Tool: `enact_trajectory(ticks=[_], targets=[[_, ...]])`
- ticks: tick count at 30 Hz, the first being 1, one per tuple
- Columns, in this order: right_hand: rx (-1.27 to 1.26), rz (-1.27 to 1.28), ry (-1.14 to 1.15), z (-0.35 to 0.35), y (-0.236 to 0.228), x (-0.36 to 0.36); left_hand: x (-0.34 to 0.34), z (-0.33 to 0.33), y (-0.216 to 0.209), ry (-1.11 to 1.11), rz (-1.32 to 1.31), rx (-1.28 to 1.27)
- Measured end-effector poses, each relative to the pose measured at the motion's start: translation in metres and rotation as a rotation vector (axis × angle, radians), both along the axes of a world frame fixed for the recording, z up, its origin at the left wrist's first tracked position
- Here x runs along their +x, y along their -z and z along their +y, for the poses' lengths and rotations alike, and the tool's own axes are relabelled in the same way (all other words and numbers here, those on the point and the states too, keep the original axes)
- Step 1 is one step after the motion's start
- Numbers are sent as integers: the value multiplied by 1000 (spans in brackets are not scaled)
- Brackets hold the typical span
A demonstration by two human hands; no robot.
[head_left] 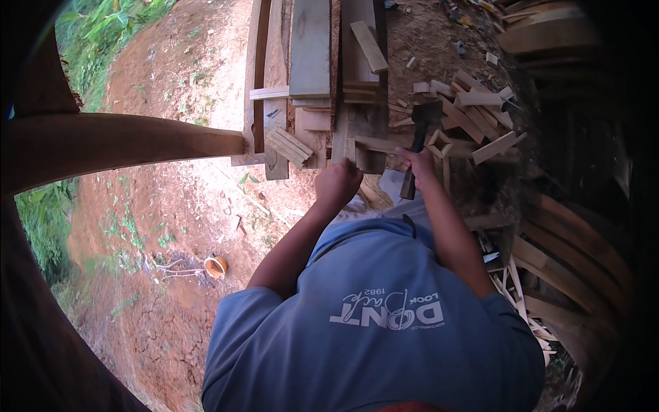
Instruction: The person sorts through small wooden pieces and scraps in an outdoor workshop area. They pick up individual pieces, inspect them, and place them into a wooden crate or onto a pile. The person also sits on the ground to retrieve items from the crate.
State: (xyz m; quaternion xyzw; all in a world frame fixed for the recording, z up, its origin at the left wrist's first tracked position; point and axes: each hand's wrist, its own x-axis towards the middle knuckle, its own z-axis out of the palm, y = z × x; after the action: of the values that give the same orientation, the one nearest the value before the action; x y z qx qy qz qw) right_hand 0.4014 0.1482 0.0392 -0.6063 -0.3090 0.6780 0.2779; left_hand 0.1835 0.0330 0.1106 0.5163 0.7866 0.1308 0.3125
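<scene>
My right hand (420, 165) is closed round the handle of a hammer-like tool (427, 113). Its dark, blocky head points away from me, and the handle's butt comes out below my fist. My left hand (339, 184) is a fist at the near end of the wooden workbench (362, 125). Its knuckles hide whatever the fingers grip. Just beyond that fist, a narrow wooden strip (376, 144) lies across the boards toward my right hand. Further left, a few short wooden slats (289, 146) rest together on the bench.
Long planks (311, 51) run away from me along the bench, with a loose offcut (369, 47) on top. Offcuts (480, 113) are heaped at right, near stacked timber (570, 264). A thick wooden beam (130, 147) juts in from the left. An orange bucket (215, 267) lies on bare earth.
</scene>
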Motion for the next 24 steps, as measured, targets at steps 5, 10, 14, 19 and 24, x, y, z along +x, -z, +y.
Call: enact_trajectory(ticks=[5, 10, 14, 19, 24], targets=[[-46, 86, 68, 6, -18, 19, 19, 18, 23, 4, 23, 148], [-33, 130, 104, 14, -17, 39, 23, 25, 30, 37, 47, 98], [-23, 128, 58, 14, -24, 38, 19, 25, 37, 20, 43, -13], [-28, 148, 38, 11, -25, 23, 16, 19, 41, 50, -4, 116], [-31, 80, -3, 13, -30, 10, 17, 16, 43, 12, -40, 176]])
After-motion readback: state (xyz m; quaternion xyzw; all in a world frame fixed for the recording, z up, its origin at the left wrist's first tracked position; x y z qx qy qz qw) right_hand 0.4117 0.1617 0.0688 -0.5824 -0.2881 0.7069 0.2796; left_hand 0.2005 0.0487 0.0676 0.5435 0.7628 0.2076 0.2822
